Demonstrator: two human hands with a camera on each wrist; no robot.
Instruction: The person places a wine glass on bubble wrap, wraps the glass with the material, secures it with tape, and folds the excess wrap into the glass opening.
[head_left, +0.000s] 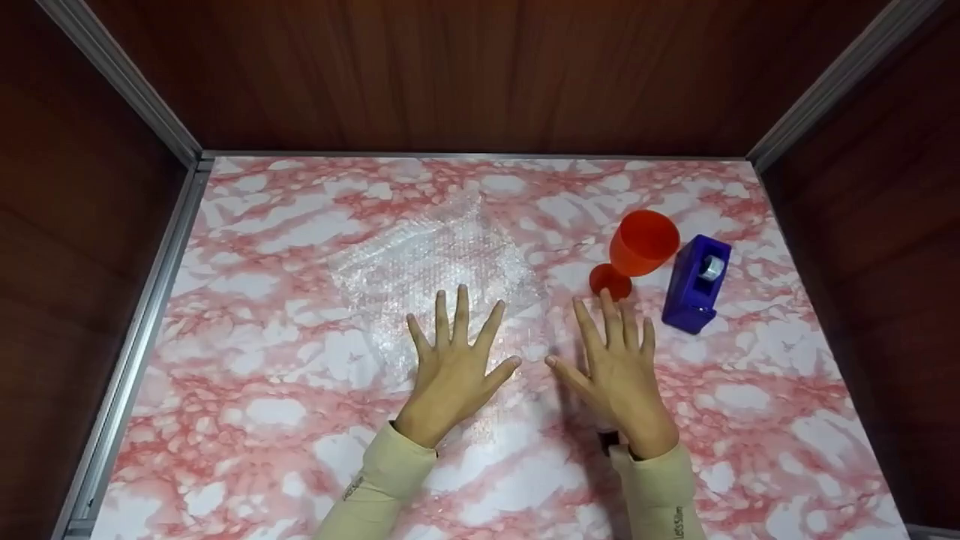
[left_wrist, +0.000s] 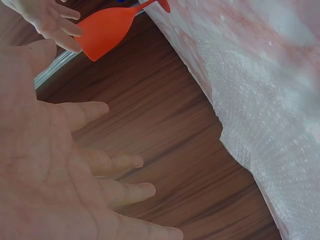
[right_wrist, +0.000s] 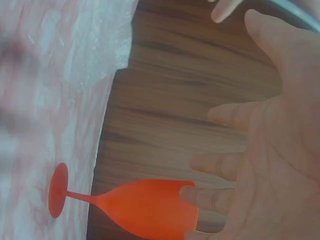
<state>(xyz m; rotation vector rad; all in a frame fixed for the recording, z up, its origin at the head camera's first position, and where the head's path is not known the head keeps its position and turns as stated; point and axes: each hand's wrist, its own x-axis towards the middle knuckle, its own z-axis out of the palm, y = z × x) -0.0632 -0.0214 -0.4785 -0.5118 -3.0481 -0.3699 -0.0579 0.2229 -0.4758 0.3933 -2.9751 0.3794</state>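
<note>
Orange-red goblet (head_left: pixel 636 256), upright on the surface (head_left: pixel 247 480) right of centre in the head view. A forward sweep of the right hand (head_left: pixel 621 379) could topple it, the bowl sitting high on a thin stem. Its long axis is vertical, mouth upward, appearing slanted toward the frame's upper right. Neither grip holds anything, fingers spread apart; the left hand (head_left: pixel 452 375), lower centre, could ruck the bubble wrap (head_left: pixel 450 251) by pushing carelessly.

Dark woodgrain walls (head_left: pixel 465 75) with grey metal edging (head_left: pixel 127 79) enclose a pink marbled tabletop (head_left: pixel 262 465) on three sides.
</note>
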